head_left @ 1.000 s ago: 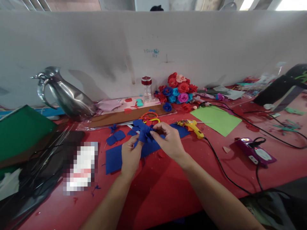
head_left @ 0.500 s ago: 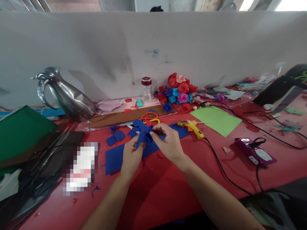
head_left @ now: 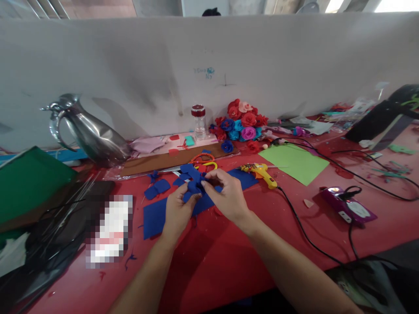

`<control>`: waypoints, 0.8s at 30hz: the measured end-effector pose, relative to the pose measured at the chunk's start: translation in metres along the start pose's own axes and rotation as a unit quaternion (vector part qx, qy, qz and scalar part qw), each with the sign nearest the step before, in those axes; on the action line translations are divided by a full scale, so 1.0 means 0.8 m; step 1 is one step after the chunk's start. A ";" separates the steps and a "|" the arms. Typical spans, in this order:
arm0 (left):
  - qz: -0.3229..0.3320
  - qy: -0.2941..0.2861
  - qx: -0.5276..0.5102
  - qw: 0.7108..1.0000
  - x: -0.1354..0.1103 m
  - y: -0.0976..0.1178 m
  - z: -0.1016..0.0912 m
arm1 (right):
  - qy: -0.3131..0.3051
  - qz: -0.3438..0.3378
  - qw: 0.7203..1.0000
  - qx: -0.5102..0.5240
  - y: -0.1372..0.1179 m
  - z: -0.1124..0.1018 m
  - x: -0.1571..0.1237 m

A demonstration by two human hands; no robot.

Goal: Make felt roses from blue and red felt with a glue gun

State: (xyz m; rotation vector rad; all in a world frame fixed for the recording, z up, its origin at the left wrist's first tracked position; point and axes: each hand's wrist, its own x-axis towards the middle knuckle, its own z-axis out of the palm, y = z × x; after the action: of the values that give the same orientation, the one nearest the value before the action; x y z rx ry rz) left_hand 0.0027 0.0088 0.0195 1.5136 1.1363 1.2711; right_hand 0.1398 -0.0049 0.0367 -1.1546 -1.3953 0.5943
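Note:
Between my two hands is a small blue paper flower (head_left: pixel 195 187), its petals partly hidden by my fingers. My left hand (head_left: pixel 178 207) pinches its lower left side between thumb and fingers. From the right, my right hand (head_left: pixel 227 192) grips the flower's other side with thumb and forefinger. Under and behind the hands lies a blue paper sheet (head_left: pixel 154 220). Cut blue petals (head_left: pixel 157 189) lie left of the flower. Just behind it rest scissors (head_left: pixel 209 165) with yellow and orange handles. A yellow glue gun (head_left: pixel 262 172) lies on the sheet's right end.
A bunch of coloured paper flowers (head_left: pixel 244 122) and a glass jar (head_left: pixel 198 121) stand by the wall. A metal jug (head_left: pixel 94 135) is at the left. Right of me are a green sheet (head_left: pixel 294 161), a purple power strip (head_left: pixel 348 204) and trailing black cables.
My fingers have shifted slightly on the blue flower, and its lower petal is now folded more under my left thumb. The view has moved a little.

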 end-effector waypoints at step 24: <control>-0.211 0.014 -0.376 0.902 0.009 -0.001 0.000 | -0.066 0.089 0.993 0.046 0.019 0.008 0.001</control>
State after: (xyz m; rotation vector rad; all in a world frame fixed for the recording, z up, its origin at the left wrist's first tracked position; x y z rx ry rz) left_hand 0.0033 0.0158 0.0206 0.6312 0.7812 1.2177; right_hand 0.1386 0.0033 0.0224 -1.1892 -1.3700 0.8670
